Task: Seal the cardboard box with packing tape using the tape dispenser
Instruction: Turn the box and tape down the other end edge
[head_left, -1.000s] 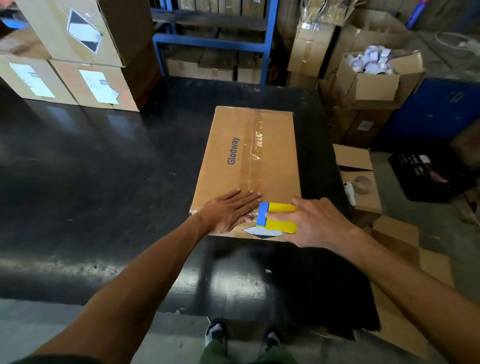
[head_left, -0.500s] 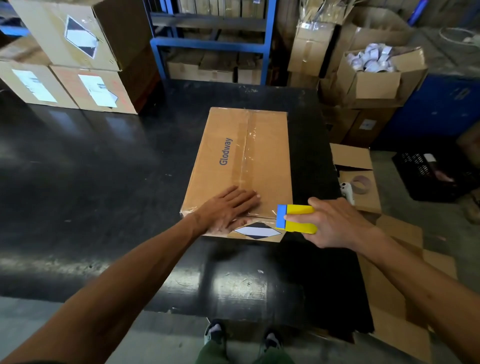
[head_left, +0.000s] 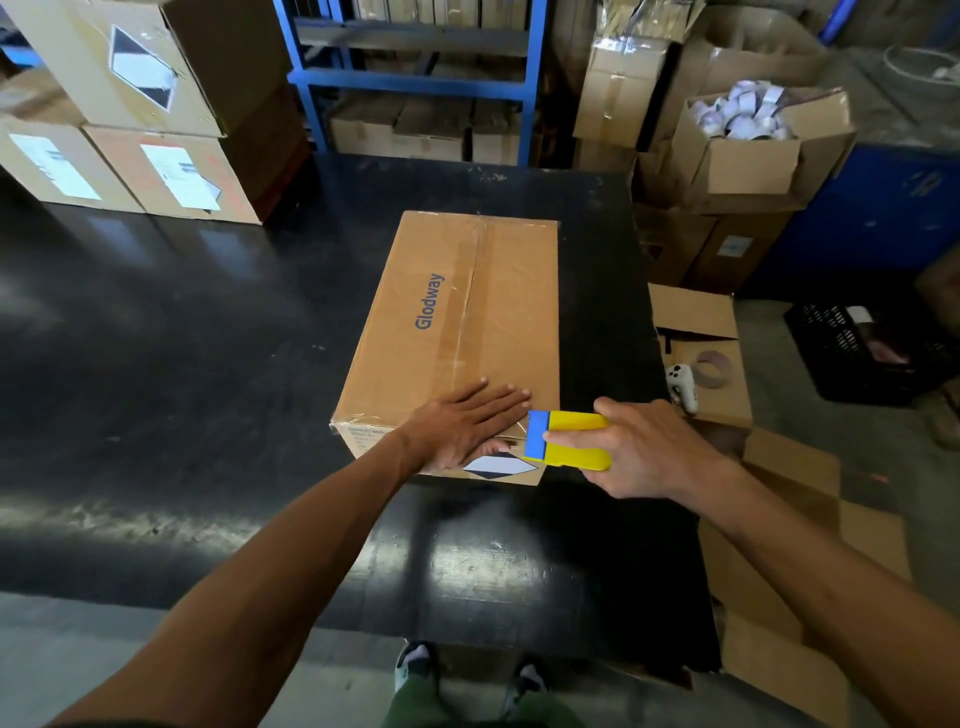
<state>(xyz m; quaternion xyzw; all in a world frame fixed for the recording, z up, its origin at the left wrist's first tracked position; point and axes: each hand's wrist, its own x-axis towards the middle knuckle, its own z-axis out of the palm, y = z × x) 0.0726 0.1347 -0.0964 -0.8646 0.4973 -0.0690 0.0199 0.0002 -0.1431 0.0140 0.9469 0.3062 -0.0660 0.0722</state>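
Note:
A closed cardboard box (head_left: 457, 312) printed "Glodway" lies on the black table (head_left: 182, 364), with clear tape along its centre seam. My left hand (head_left: 462, 428) rests flat on the box's near edge, fingers spread, thumb over the front face above a black-and-white diamond label (head_left: 498, 465). My right hand (head_left: 639, 449) grips a yellow tape dispenser (head_left: 569, 439) with a blue front edge, held just off the box's near right corner.
Labelled cartons (head_left: 135, 130) are stacked at the table's far left. Right of the table stands a low box (head_left: 701, 364) carrying a tape roll (head_left: 712, 368) and a white controller (head_left: 683, 387). An open carton of tape rolls (head_left: 748, 140) and blue shelving (head_left: 415, 78) stand behind.
My right hand drew the dispenser from the box's near seam off to the right, past the corner. My left hand stayed flat on the near edge of the box.

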